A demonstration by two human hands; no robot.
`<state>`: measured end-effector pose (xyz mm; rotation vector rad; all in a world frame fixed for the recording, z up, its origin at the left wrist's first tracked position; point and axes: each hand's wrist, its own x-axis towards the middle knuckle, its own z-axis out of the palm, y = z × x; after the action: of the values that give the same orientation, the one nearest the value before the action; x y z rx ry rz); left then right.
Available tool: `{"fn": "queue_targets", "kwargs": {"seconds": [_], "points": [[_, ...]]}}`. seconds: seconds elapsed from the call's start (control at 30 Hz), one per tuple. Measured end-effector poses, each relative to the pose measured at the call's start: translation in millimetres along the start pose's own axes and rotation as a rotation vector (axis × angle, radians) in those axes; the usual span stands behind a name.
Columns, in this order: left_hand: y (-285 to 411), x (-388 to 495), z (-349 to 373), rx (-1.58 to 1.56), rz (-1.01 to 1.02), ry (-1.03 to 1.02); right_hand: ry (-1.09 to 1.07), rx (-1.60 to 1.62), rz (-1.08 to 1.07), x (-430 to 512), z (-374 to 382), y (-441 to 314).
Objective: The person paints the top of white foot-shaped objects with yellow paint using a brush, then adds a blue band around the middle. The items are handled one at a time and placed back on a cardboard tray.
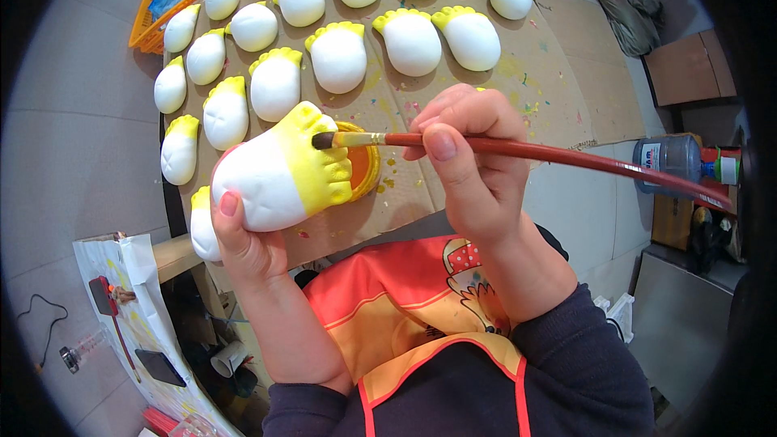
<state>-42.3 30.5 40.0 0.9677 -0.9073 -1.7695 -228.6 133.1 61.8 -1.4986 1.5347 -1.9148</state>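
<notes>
My left hand (pixel 249 243) holds a white, rounded foot-shaped piece (pixel 261 185) whose toe end is painted yellow. In my right hand (pixel 473 158) is a paintbrush (pixel 546 150) with a long reddish-brown handle, pinched between thumb and fingers. The dark bristles lie at the yellow toes; whether they press on the surface I cannot tell. Behind the toes stands an open round paint container (pixel 370 176) with a yellow-smeared rim, partly hidden by the held piece. Several similar white pieces with yellow ends, such as one near the middle (pixel 337 60), lie in rows beyond my hands.
Paint-spotted cardboard (pixel 419 179) covers the table. An orange plastic basket (pixel 145 27) with bags stands at the far left. At lower left, a covered surface holds a dark phone-like object (pixel 160 368). A large plastic water bottle (pixel 671 164) and cardboard boxes (pixel 689 70) are at the right.
</notes>
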Motion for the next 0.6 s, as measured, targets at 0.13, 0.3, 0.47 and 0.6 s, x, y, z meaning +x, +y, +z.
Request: {"fn": "queue_targets", "kwargs": {"seconds": [0.13,0.3,0.47,0.6], "points": [[-0.9,1.0,-2.0,0.03,0.046,-0.042,0.104,-0.045,-0.037,-0.2,1.6,-5.1],[-0.5,0.8,0.3,0.052,0.07,-0.039,-0.038,-0.125,-0.201,4.4,4.4,-2.7],[-0.3,-0.5,-1.7,0.057,0.09,-0.056,0.008,-0.053,-0.217,5.6,2.0,-3.9],[1.2,-0.8,-0.2,0.044,0.09,-0.074,-0.002,-0.167,-0.133,2.5,0.5,-4.1]]}}
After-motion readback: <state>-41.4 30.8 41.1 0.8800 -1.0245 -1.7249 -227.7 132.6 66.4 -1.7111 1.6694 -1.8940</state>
